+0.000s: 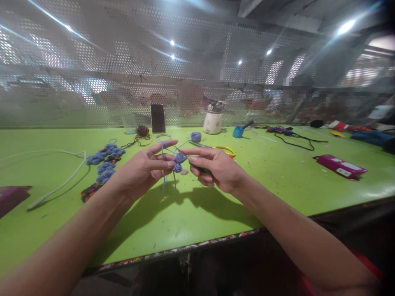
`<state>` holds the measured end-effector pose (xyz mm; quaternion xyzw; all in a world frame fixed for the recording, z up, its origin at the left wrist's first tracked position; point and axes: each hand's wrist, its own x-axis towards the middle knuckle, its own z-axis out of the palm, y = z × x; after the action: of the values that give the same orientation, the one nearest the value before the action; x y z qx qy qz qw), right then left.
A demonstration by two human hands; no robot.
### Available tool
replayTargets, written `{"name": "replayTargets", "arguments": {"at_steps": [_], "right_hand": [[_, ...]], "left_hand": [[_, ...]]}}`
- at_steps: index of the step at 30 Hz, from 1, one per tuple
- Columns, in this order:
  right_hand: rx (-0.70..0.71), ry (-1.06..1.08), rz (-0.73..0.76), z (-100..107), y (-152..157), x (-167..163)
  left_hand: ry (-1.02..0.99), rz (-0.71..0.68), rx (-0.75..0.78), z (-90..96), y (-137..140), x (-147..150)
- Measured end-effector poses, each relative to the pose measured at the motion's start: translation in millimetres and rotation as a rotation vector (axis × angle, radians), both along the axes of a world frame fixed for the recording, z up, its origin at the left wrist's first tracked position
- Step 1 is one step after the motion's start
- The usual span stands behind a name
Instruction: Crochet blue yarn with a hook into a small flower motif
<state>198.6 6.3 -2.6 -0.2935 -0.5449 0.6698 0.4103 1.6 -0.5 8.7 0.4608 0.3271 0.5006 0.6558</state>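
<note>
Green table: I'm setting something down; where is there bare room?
Bare: between the right hand and labelled purple box; the shadowed front strip between the forearms. Crowded: beside the left hand, with crocheted puffs and white cable; beyond both hands, with yarn ball and yellow-handled scissors.

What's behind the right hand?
Beyond the right hand shows a yellow loop, apparently a scissor handle; farther back, past the fingertips, lies a bluish yarn ball. The hand seems to cover the loop's near part; anything else directly behind it is hidden.
</note>
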Motion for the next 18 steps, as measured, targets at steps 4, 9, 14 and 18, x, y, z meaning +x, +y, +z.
{"name": "replayTargets", "arguments": {"at_steps": [4, 9, 14, 18], "right_hand": [[0.014, -0.004, 0.000, 0.2, -0.1, 0.1], [0.015, 0.001, -0.002, -0.4, 0.4, 0.5], [0.012, -0.004, -0.008, -0.6, 0.6, 0.2], [0.020, -0.027, -0.049, -0.2, 0.1, -1.0]], "left_hand": [[-0.001, -0.006, 0.011, -2.4, 1.5, -1.2], [-0.009, -0.005, 0.007, -3.7, 2.6, -2.4], [-0.027, -0.007, 0.003, -3.4, 3.3, -1.1], [-0.015, -0.003, 0.009, -2.6, 2.0, 0.9]]}}
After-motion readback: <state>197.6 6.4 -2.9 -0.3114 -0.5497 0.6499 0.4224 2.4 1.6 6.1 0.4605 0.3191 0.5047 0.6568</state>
